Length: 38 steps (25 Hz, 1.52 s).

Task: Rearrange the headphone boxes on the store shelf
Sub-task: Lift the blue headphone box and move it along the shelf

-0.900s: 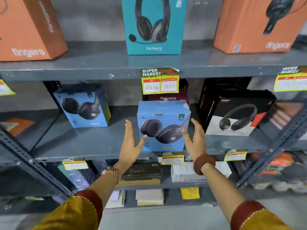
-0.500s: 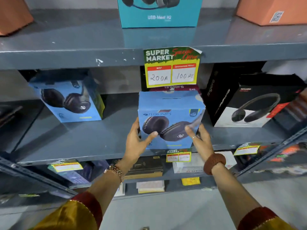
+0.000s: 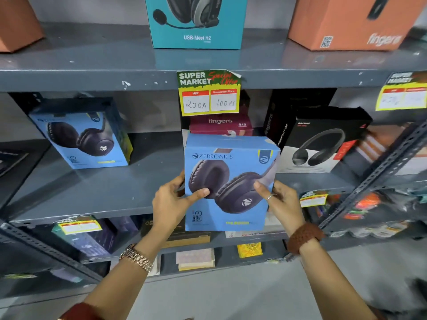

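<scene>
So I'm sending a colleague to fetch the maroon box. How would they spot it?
Find the yellow price tag reading 200 and 100 on the upper shelf's edge. Directly below, at the back of the middle shelf, stands the maroon box, behind the blue Zebronics box held in both hands. It alone is maroon, marked "fingers S10".

Even, moderately bright lighting; soft shadows beneath the upper shelf [image 3: 92, 77]. Edges below and beside it appear blurred and wide-angle-bent.

Zebronics box [image 3: 228, 181] light blue, dark navy headphones printed. Second Zebronics box [image 3: 80, 137] same blue. USB-Meet H2 box [image 3: 196, 21] teal. Fingers box [image 3: 351, 24] orange. Shelf [image 3: 92, 188] grey. Price tag [image 3: 209, 93] yellow, green, red.
</scene>
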Each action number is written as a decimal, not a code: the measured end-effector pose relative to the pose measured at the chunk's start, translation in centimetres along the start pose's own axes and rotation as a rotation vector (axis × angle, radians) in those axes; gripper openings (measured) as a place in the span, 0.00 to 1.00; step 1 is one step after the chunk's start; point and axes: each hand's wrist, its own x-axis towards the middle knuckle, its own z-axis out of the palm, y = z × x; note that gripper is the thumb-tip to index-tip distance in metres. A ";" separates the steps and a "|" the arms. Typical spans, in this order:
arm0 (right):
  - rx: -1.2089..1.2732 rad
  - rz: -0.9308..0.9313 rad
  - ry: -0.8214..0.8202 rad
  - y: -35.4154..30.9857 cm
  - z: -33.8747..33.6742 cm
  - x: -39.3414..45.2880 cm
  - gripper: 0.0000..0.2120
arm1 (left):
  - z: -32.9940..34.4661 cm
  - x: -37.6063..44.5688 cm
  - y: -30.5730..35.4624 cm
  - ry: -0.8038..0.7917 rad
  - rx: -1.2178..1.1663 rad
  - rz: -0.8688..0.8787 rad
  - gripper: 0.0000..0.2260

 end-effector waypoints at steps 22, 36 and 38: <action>0.021 -0.127 -0.300 -7.4 30.9 -1.2 0.12 | -28.7 5.6 -11.5 0.157 -0.120 -0.028 0.27; 0.037 -0.041 -0.290 -5.2 39.3 2.4 0.13 | -31.9 13.1 -17.1 0.146 -0.111 -0.025 0.27; 0.018 -0.025 -0.306 -4.9 38.8 2.4 0.21 | -31.6 12.6 -17.5 0.155 -0.136 -0.030 0.25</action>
